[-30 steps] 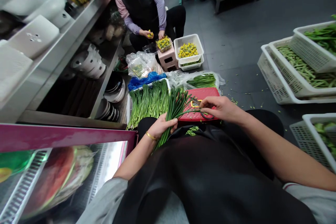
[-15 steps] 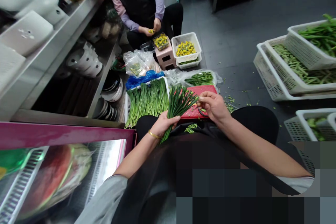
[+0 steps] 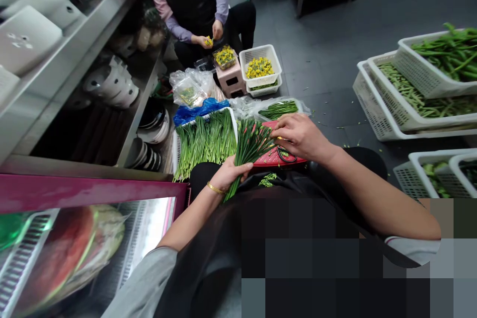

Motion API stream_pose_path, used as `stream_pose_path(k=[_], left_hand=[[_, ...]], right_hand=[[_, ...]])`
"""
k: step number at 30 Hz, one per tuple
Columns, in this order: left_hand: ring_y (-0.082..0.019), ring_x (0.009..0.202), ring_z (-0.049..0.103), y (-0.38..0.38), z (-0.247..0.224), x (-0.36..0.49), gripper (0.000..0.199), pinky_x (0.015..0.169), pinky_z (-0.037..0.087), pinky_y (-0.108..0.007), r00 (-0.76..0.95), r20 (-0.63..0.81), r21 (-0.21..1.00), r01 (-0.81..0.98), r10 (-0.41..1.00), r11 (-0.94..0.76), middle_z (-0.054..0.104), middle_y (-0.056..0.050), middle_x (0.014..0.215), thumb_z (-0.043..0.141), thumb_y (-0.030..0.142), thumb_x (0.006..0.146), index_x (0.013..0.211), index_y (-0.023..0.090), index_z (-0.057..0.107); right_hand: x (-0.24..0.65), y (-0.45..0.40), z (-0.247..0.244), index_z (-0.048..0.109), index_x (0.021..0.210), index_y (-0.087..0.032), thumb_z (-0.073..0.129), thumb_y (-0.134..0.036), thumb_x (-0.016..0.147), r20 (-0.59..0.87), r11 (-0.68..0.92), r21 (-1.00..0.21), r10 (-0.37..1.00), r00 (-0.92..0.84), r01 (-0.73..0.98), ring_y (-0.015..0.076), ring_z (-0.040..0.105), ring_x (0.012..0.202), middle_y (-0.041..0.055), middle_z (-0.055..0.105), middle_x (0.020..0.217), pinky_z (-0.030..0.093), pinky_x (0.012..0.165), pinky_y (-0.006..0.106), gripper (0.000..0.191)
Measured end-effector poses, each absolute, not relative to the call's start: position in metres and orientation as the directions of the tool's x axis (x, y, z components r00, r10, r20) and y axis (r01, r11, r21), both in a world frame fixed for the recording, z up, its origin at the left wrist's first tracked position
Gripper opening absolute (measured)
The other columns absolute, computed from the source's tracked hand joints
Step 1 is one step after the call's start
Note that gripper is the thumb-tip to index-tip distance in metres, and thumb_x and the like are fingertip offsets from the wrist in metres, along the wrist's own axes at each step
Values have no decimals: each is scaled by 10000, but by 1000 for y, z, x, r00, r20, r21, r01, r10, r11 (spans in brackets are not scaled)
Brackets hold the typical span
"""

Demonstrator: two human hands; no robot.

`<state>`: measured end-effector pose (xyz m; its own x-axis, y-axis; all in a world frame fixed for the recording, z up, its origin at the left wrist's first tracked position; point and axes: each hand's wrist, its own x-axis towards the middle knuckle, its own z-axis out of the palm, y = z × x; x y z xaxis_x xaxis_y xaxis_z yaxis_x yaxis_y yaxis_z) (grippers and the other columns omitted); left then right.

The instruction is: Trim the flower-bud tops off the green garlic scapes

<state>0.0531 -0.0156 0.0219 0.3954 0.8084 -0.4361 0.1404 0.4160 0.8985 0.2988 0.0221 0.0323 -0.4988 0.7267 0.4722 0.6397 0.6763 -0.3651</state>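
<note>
A bunch of green flowering chives (image 3: 250, 145) is gripped in my left hand (image 3: 233, 174), its budded tips fanning up and to the right. At those tips are the bent, closed fingers of my right hand (image 3: 300, 135); what they pinch is hidden. Below my right hand, a black loop like a scissor handle (image 3: 286, 155) lies on a red quilted surface (image 3: 268, 159). Loose green buds (image 3: 267, 179) rest on my dark apron. Left of the bunch stands a white basket (image 3: 234, 121) full of long chives (image 3: 204, 144).
Opposite sits another person (image 3: 190, 5) handling yellow flowers by a pink stool (image 3: 231, 82). White baskets (image 3: 376, 109) of green beans stand on the right. At left are a steel shelf (image 3: 108, 15) with bowls and a lit display case (image 3: 93, 189) holding cut watermelon.
My right hand has moved left, closer in over the chive tips, and its back has turned upward. My left hand keeps its hold. The whole view has shifted slightly.
</note>
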Motion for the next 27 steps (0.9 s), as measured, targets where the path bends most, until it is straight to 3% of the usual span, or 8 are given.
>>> stream_pose_path(k=[4,6,9,12,15,18,24,27], left_hand=[[-65,367,418,-15,21,53,479,396,321,-211,394,-442,894,120,806,432,481,42,428,793,518,587,575,155,481],[-64,366,416,-15,20,54,483,393,321,-207,383,-432,899,114,817,422,480,43,426,794,520,584,581,155,478],[-62,366,411,-15,19,54,488,389,313,-205,366,-427,903,126,827,411,485,41,429,792,529,584,589,155,479],[-63,369,418,-15,18,52,480,396,313,-207,366,-428,904,154,826,400,484,39,431,777,530,609,586,152,481],[-63,380,422,-15,16,51,468,407,322,-212,387,-430,903,164,816,398,481,38,438,774,510,626,581,151,477],[-66,381,413,-15,15,52,452,402,311,-216,406,-439,897,154,802,413,483,43,448,778,494,630,617,154,482],[-72,376,418,-13,16,50,462,398,306,-222,409,-417,909,155,812,388,486,37,446,766,519,636,615,156,482],[-69,373,412,-12,15,50,474,398,308,-220,396,-406,914,158,824,374,481,39,437,768,531,625,606,159,476]], right_hand=[[288,19,26,690,782,-208,564,-257,847,515,661,-370,731,-448,653,227,546,882,68,641,814,409,886,438,150],[283,18,22,653,690,-199,589,-233,800,525,583,-537,797,-300,609,201,556,810,50,637,763,443,854,404,132],[284,24,16,603,627,-198,485,-272,862,405,369,-847,914,17,384,132,549,656,10,595,647,507,709,297,273],[297,36,14,618,672,-194,392,-378,942,276,257,-953,954,117,159,125,599,661,13,613,636,524,688,292,397],[306,41,19,681,769,-212,616,-489,822,271,272,-949,962,-23,163,192,638,873,45,684,833,499,839,387,289],[301,39,26,685,754,-216,749,-431,696,309,383,-877,912,-269,292,212,612,911,47,665,891,462,892,416,231],[300,33,30,600,722,-193,597,-289,788,320,503,-772,836,-446,388,168,573,775,42,610,792,465,772,343,117],[302,26,27,575,680,-178,571,-227,742,274,564,-584,814,-512,584,193,539,737,68,593,742,442,761,377,78]])
